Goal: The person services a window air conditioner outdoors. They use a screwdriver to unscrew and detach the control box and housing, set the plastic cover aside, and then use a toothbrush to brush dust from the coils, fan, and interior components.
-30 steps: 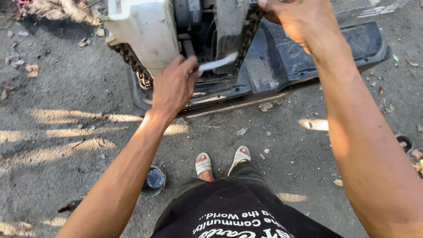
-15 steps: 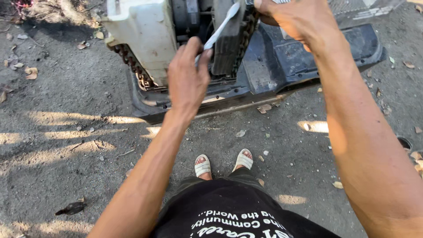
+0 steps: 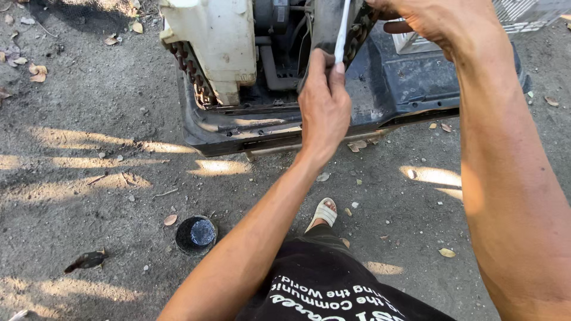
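An old air-conditioner unit [image 3: 220, 41] with a white casing and a dark base pan [image 3: 410, 83] lies on the ground ahead of me. My left hand [image 3: 324, 107] pinches the lower end of a thin white strip [image 3: 343, 27] that runs up along the unit's dark inner parts. My right hand [image 3: 434, 21] rests on the top of the unit at the upper right; its fingers curl over the edge and what they grip is hidden.
Grey dirt ground with dry leaves and sun patches. A small round dark cap [image 3: 196, 235] lies at the lower left, and a dark scrap [image 3: 86, 260] beside it. My sandalled foot [image 3: 323, 213] is below the unit. A white grille [image 3: 523, 15] sits at the top right.
My left hand has risen from the base pan toward the unit's top, turning the white strip from nearly level to upright. The view has moved closer to the unit.
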